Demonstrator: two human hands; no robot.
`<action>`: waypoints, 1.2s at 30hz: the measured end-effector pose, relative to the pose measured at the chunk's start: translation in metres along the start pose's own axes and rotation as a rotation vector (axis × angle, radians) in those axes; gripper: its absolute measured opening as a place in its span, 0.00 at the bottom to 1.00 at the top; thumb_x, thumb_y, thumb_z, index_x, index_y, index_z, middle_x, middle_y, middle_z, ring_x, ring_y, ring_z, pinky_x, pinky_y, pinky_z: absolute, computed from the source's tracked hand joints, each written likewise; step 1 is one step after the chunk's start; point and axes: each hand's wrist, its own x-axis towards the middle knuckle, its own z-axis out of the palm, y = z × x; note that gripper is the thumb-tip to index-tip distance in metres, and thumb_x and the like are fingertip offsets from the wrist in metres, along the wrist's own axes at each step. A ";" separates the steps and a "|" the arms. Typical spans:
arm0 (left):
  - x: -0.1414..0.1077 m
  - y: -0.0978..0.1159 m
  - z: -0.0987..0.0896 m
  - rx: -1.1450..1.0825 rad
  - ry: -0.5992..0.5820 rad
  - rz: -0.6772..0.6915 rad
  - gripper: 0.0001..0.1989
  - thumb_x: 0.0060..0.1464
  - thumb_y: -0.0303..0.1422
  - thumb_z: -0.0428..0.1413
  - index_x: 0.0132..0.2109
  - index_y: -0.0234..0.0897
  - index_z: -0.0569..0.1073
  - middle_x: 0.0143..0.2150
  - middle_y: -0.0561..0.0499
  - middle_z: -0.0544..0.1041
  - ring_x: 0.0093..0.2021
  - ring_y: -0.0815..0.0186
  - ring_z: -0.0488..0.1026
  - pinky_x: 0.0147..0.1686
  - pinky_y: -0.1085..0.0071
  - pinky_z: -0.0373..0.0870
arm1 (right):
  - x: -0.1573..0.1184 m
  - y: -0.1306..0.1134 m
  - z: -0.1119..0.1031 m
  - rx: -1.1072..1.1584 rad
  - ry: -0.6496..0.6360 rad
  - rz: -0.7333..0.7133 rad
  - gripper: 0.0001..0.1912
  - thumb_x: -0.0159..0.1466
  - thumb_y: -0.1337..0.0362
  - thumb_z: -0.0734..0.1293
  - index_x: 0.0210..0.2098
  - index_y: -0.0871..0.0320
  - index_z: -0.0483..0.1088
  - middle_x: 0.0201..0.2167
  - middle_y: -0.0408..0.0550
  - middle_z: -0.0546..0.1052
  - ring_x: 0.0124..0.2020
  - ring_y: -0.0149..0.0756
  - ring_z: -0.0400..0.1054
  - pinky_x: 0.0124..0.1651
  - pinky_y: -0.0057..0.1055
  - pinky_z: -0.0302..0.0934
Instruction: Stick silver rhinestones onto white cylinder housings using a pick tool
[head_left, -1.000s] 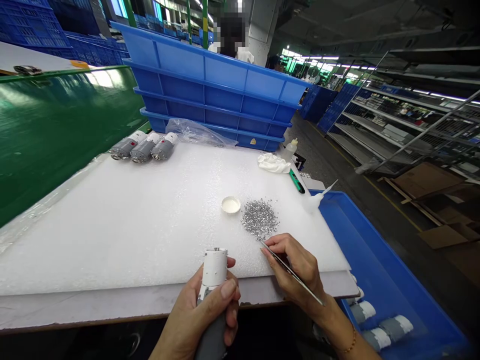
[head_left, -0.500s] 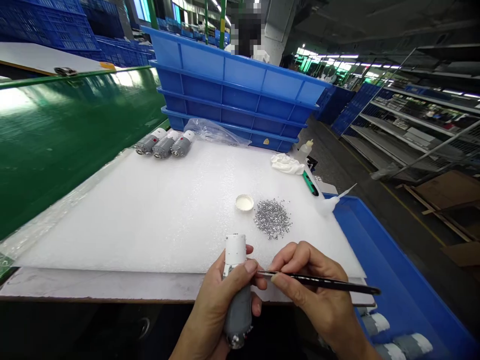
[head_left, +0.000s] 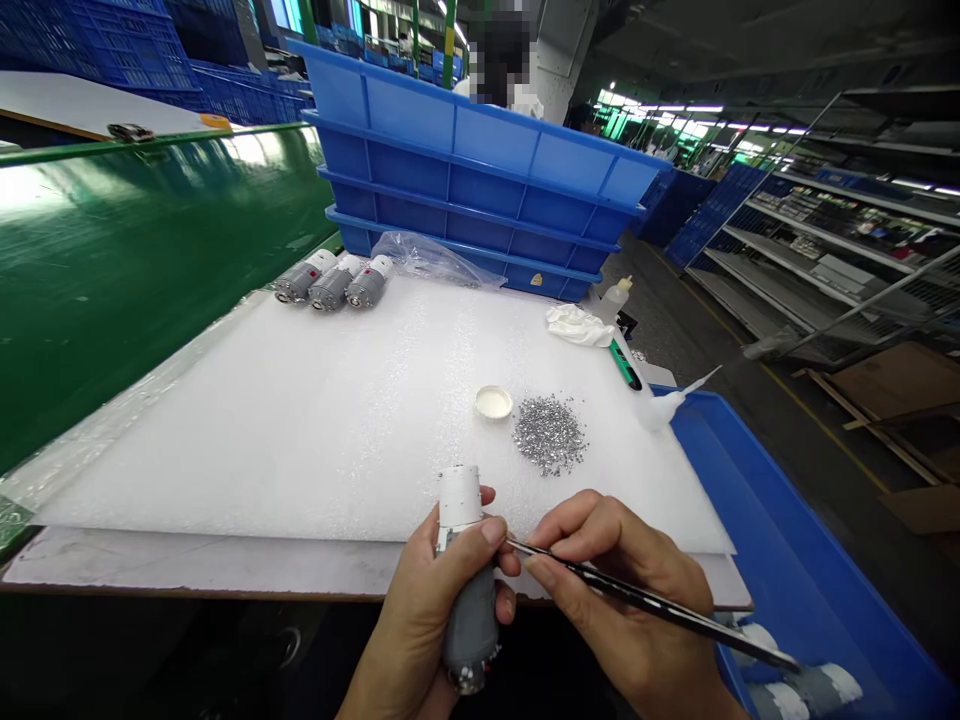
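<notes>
My left hand (head_left: 431, 625) grips a small electric motor (head_left: 471, 630) upright, with a white cap on top and a grey body below. My right hand (head_left: 611, 590) pinches long black tweezers (head_left: 645, 597). Their tips reach the side of the motor near the white cap, and I cannot tell if they touch it. A pile of tiny silver pieces (head_left: 551, 433) lies on the white foam sheet (head_left: 285, 440), just beyond my hands. Beside that pile sits a small white lid (head_left: 493, 402) holding something pale.
Several stacked blue crates (head_left: 465, 170) stand behind the foam, with a plastic bag (head_left: 427, 260) and several grey motors (head_left: 330, 283) at their foot. A white cloth (head_left: 577, 325), a dropper bottle (head_left: 660, 410) and a green-handled tool (head_left: 625, 365) lie right. A blue tray (head_left: 787, 570) holds more motors.
My right hand has moved from beside the silver pile to the motor, bringing the tweezers' tips with it. My left hand has turned the motor slightly, and the view has shifted.
</notes>
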 end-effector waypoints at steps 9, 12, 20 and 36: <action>0.005 0.000 -0.004 0.005 -0.044 0.040 0.20 0.54 0.36 0.64 0.50 0.36 0.67 0.24 0.58 0.75 0.20 0.74 0.70 0.20 0.81 0.66 | 0.000 0.000 0.000 -0.086 -0.024 -0.017 0.10 0.64 0.70 0.71 0.31 0.53 0.66 0.32 0.41 0.79 0.30 0.29 0.76 0.32 0.23 0.69; 0.005 0.001 -0.003 0.008 -0.040 0.043 0.20 0.54 0.36 0.64 0.49 0.36 0.68 0.23 0.58 0.75 0.19 0.74 0.69 0.18 0.82 0.64 | 0.000 0.000 0.001 -0.076 -0.028 -0.013 0.10 0.64 0.69 0.70 0.31 0.53 0.65 0.32 0.41 0.79 0.30 0.29 0.76 0.30 0.23 0.69; 0.003 0.002 -0.003 -0.006 -0.051 0.044 0.17 0.55 0.35 0.64 0.49 0.37 0.69 0.23 0.59 0.75 0.20 0.75 0.69 0.21 0.81 0.67 | 0.001 0.001 0.002 -0.081 -0.040 -0.006 0.09 0.64 0.69 0.70 0.33 0.52 0.65 0.33 0.39 0.78 0.30 0.27 0.75 0.31 0.22 0.69; 0.003 0.001 -0.008 -0.012 -0.055 0.021 0.23 0.54 0.38 0.64 0.52 0.36 0.66 0.26 0.56 0.77 0.20 0.74 0.70 0.21 0.80 0.66 | 0.005 0.010 0.004 0.426 -0.019 0.331 0.10 0.63 0.66 0.72 0.29 0.56 0.67 0.30 0.40 0.74 0.20 0.21 0.61 0.21 0.19 0.54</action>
